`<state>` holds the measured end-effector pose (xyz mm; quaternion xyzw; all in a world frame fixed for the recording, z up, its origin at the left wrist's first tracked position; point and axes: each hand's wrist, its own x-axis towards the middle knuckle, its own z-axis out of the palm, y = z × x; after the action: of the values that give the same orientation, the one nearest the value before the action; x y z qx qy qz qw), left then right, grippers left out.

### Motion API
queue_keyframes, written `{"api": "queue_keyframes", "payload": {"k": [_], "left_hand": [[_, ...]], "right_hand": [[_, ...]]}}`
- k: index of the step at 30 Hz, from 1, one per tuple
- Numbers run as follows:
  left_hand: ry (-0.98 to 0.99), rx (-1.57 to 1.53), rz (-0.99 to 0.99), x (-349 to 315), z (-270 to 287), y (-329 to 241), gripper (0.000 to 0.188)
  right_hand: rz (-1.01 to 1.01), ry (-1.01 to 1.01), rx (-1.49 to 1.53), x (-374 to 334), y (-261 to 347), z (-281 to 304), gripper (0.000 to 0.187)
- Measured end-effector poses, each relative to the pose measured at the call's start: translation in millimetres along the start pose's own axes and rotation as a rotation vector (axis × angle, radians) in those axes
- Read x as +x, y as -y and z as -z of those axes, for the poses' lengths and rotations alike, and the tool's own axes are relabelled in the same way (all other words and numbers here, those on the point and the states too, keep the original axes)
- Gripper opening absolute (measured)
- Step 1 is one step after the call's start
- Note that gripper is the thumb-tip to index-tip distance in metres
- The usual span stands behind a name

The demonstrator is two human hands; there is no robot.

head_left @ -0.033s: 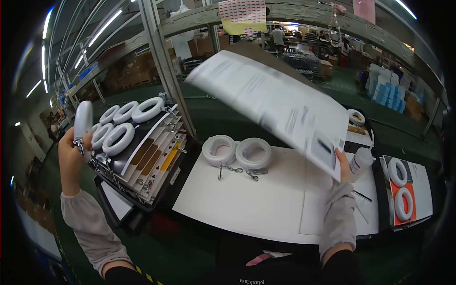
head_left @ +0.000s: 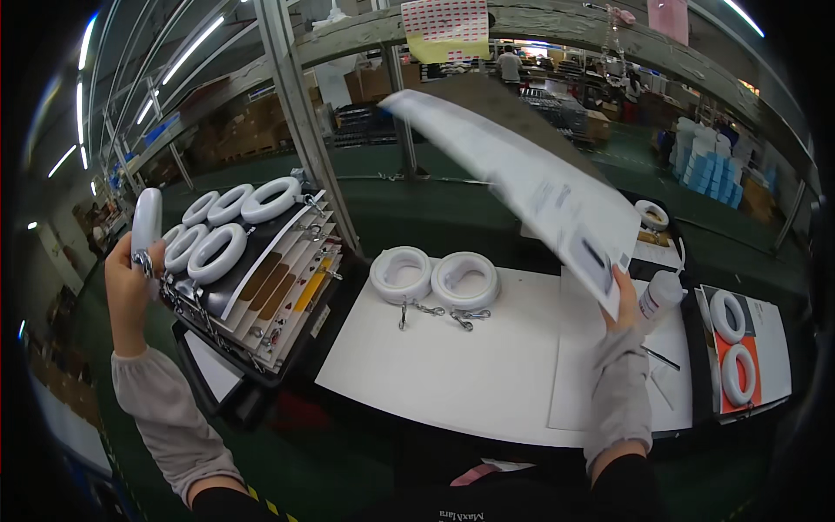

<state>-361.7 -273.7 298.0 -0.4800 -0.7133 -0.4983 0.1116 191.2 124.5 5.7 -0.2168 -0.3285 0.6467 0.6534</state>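
Observation:
At the left, my left hand (head_left: 128,283) is closed on a glossy white ring (head_left: 149,216) with a metal chain, held upright beside a stack of sample boards (head_left: 261,300). More white rings (head_left: 217,254) with chains lie on top of that stack. My right hand (head_left: 621,303) grips the near lower corner of a large white printed sheet (head_left: 548,196), which is raised, tilted and slightly blurred over the far side of the work surface. In the middle, two piles of white rings (head_left: 465,282) with metal clasps rest on a white board (head_left: 444,374).
Right of my right hand stands a white bottle (head_left: 662,294), with a pen (head_left: 663,358) near it. Farther right, two white rings (head_left: 739,374) lie on a printed board. A metal post (head_left: 300,113) rises behind the stack. A person (head_left: 509,65) stands in the background.
The far end of the sheet has swung right, and the sheet now shows narrower. My left hand and its ring have barely shifted.

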Motion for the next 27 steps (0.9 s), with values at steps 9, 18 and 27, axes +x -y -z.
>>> {"api": "queue_keyframes", "payload": {"k": [9,18,27], "left_hand": [[0.164,0.245,-0.084,30,-22,53,0.036],[0.448,0.408,-0.016,36,-26,48,0.039],[0.816,0.790,0.043,57,-17,65,0.054]], "right_hand": [[0.090,-0.349,-0.083,140,-59,-5,0.025],[-0.476,-0.311,-0.518,87,-9,34,0.054],[-0.338,0.138,-0.821,-68,-24,-19,0.023]]}}
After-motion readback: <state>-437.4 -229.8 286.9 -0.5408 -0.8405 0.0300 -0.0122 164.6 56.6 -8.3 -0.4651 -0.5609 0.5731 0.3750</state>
